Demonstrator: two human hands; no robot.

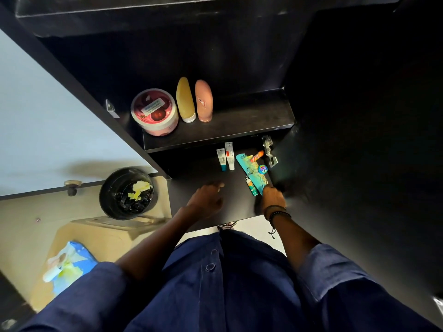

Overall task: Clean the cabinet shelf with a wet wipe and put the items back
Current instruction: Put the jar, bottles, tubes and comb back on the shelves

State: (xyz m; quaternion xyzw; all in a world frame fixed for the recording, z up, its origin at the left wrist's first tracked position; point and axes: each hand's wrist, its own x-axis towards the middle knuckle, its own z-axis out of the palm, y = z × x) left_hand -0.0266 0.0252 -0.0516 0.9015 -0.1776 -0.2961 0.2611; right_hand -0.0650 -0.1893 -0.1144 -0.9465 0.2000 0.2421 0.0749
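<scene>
On the upper black shelf (239, 130) stand a pink-lidded tub (154, 111), a yellow tube (185, 99) and a pink tube (203, 100). The lower shelf (196, 168) holds two small white tubes (226, 159), a teal comb (253, 174), an orange lip balm (257, 156), a small round tin (262, 168) and a keychain with a little tube (251, 186). My right hand (273, 197) grips the near end of the comb. My left hand (207, 198) hovers over the lower shelf, fingers loosely curled, holding nothing.
A black bin (128, 192) with crumpled wipes stands on the floor at left. A blue wet-wipe pack (69, 262) lies on a beige stool. A metal door hinge (269, 150) sits at the shelf's right side. The white cabinet door (48, 130) hangs open at left.
</scene>
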